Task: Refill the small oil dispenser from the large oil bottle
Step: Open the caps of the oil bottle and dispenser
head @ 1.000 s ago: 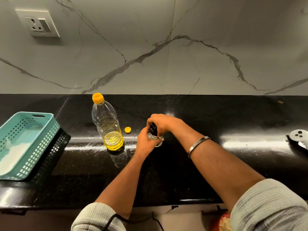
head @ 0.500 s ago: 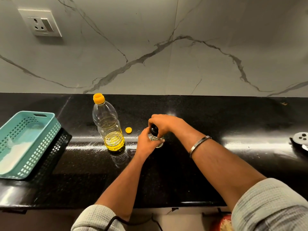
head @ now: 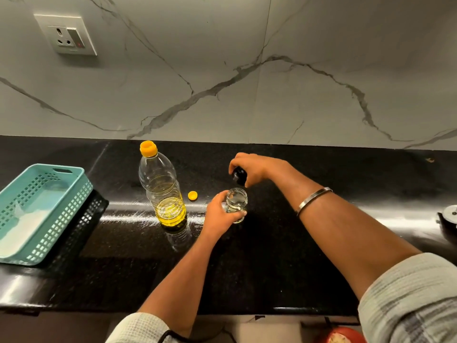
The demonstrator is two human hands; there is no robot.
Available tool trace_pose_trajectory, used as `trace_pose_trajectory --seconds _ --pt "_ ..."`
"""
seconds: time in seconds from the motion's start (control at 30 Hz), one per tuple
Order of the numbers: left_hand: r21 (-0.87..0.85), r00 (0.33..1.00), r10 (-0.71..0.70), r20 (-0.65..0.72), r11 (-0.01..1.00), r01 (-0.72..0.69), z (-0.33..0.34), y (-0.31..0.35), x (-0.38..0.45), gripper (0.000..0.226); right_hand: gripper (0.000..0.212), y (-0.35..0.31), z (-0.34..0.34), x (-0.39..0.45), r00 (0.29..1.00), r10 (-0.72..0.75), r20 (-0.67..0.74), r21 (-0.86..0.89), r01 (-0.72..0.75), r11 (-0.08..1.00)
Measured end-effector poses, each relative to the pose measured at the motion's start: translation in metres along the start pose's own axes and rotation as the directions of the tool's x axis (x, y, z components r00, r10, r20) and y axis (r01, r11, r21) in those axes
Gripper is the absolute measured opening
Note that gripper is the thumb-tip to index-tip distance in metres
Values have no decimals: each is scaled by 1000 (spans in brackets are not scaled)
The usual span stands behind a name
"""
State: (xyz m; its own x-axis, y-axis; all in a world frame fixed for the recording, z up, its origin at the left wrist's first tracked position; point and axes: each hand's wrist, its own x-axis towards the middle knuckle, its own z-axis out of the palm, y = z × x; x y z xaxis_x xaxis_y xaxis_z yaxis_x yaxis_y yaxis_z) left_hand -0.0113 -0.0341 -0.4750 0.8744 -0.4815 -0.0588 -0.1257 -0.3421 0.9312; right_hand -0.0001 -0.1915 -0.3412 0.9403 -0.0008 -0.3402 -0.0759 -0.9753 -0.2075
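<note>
A person's left hand point(head: 218, 214) grips the small glass dispenser point(head: 236, 204), uncapped and upright on the black counter point(head: 284, 256), while the right hand point(head: 249, 167), wrist bent, holds its black top point(head: 239, 176) just above. The large oil bottle point(head: 162, 186) stands to the left, a yellow cap point(head: 192, 195) between them.

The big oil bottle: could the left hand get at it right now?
Probably, once freed: the left hand grips the small glass dispenser, but the large oil bottle stands just beside it on the counter with nothing between.
</note>
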Motion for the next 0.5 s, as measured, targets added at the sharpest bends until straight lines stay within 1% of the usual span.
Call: trace_pose_trajectory --seconds 0.07,0.17,0.3,0.5 --pt "12 1000 -4 2 1000 4 0 1 0 73 60 10 5 2 997 74 -38 -8 -74 997" --pt "10 1000 3 5 1000 -3 0 1 0 70 60 22 20 7 991 130 -26 -32 -131 991" --pt "9 999 34 6 999 -35 -1 1 0 61 58 27 48 22 992 125 -35 -43 -127 991" --pt "29 998 68 3 997 -68 0 -4 5 60 45 35 74 42 995 97 -23 -30 -98 995"
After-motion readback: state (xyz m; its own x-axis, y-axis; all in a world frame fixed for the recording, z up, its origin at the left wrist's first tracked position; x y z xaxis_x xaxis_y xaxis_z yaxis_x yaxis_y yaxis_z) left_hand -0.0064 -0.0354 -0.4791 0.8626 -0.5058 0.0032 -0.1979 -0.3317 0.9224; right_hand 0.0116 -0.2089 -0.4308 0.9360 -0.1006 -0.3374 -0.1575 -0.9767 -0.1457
